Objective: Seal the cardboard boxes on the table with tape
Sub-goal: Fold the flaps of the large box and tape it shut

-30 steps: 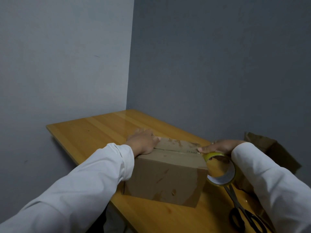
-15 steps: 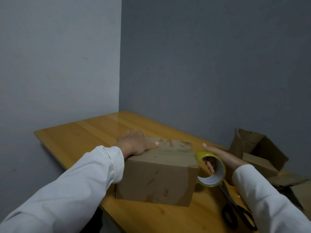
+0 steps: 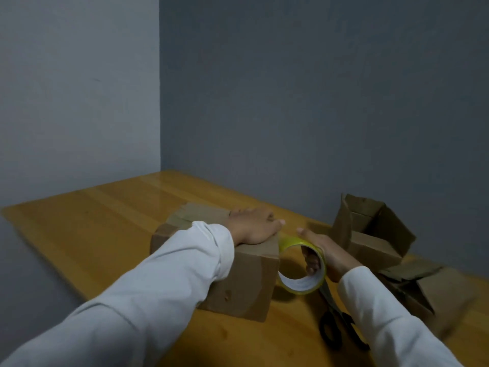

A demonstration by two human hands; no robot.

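A closed brown cardboard box (image 3: 246, 287) stands on the wooden table (image 3: 92, 221). My left hand (image 3: 254, 225) lies flat on its top near the right edge, fingers straight, pressing down. Just right of the box, my right hand (image 3: 326, 251) grips a yellow-rimmed roll of tape (image 3: 301, 266), fingers curled through its core. The roll sits against the box's upper right edge. A second cardboard box (image 3: 370, 234) stands open at the right by the wall.
Black-handled scissors (image 3: 334, 324) lie on the table below the tape roll, partly under my right sleeve. Flattened cardboard pieces (image 3: 423, 282) lie at the far right. Grey walls close the table's far and left sides.
My left hand slid along the box top to its right edge. My right hand carried the roll off the box top and down past that edge. The view shifted.
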